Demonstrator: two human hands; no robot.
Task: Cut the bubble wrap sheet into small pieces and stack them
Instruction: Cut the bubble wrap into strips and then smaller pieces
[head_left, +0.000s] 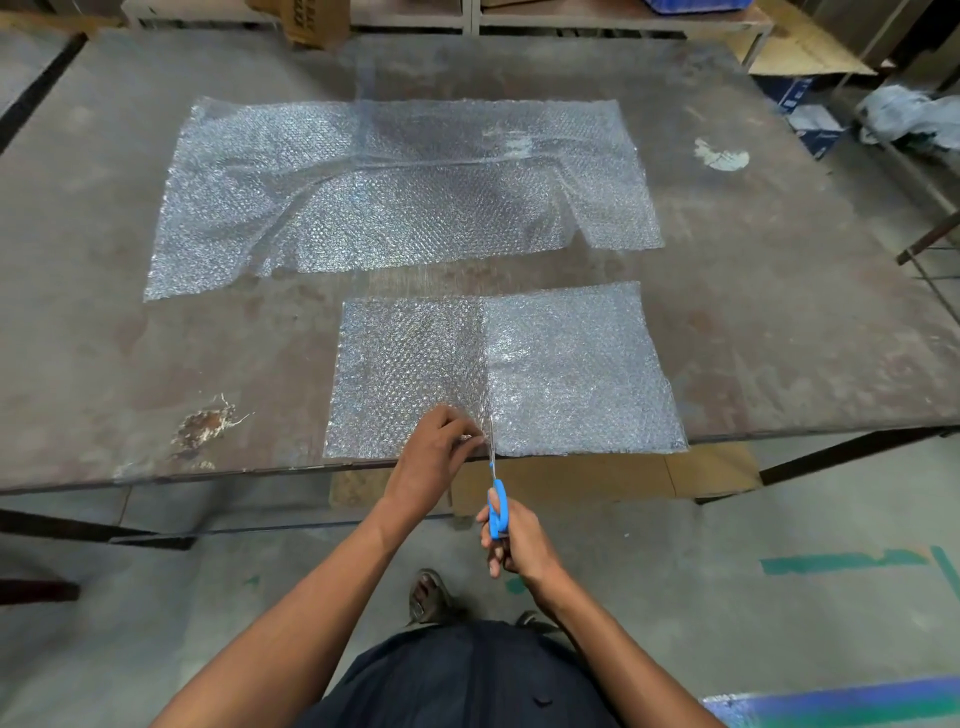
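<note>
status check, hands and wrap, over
Left hand pinches near sheet at table edge. Right hand grips scissors, blades at sheet's near edge. Big sheet beyond. Nothing in the way.

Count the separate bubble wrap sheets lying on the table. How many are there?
2. A large sheet lies across the far half of the table. A smaller sheet lies at the near edge, where the scissors meet it. Overlapping layers may hide more.
</note>
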